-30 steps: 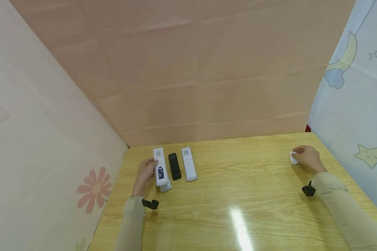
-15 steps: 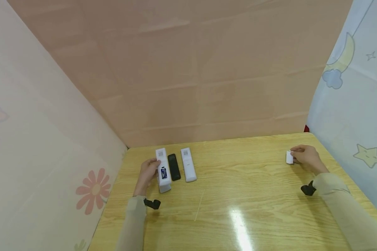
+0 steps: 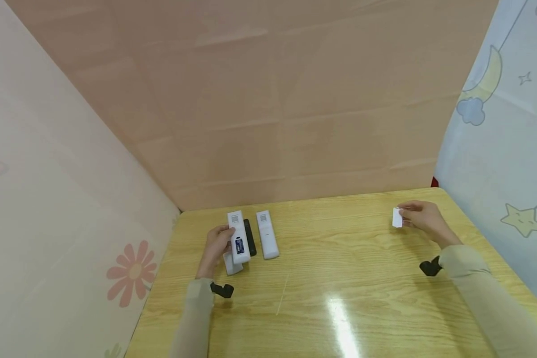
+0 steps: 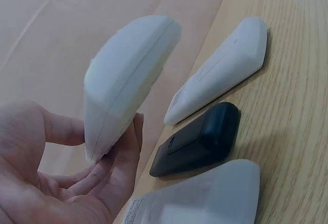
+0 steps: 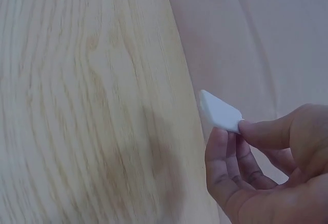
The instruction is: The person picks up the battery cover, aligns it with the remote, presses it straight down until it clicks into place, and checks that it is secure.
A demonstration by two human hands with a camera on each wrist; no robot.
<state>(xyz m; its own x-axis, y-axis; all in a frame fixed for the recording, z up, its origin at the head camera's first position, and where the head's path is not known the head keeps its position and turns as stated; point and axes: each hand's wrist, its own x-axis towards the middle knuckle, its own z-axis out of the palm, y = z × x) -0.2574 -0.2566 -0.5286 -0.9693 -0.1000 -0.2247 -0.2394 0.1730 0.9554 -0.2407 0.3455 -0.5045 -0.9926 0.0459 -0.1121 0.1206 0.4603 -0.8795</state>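
Observation:
My left hand (image 3: 217, 244) grips a white remote control (image 3: 238, 236) by its sides, raised over the table. Its back faces up with the battery bay uncovered, and blue batteries (image 3: 239, 245) show inside. Below it lies a second white remote (image 3: 232, 264), partly covered by the held one; the left wrist view shows more of this lower remote (image 4: 205, 196). At the table's right side my right hand (image 3: 422, 219) pinches a small white battery cover (image 3: 397, 218) between thumb and fingers. The right wrist view has this cover (image 5: 220, 112) tilted above the table's edge.
A black remote (image 3: 250, 238) lies just right of the held one, partly hidden by it. Beyond that is another white remote (image 3: 267, 234), face down. The wooden table (image 3: 340, 258) ends at a tan backdrop (image 3: 295, 124), with patterned cloth walls on both sides.
My left hand has carried the white remote rightward, so it now overlaps the black one. My right hand has lifted the battery cover off the table and brought it a little left.

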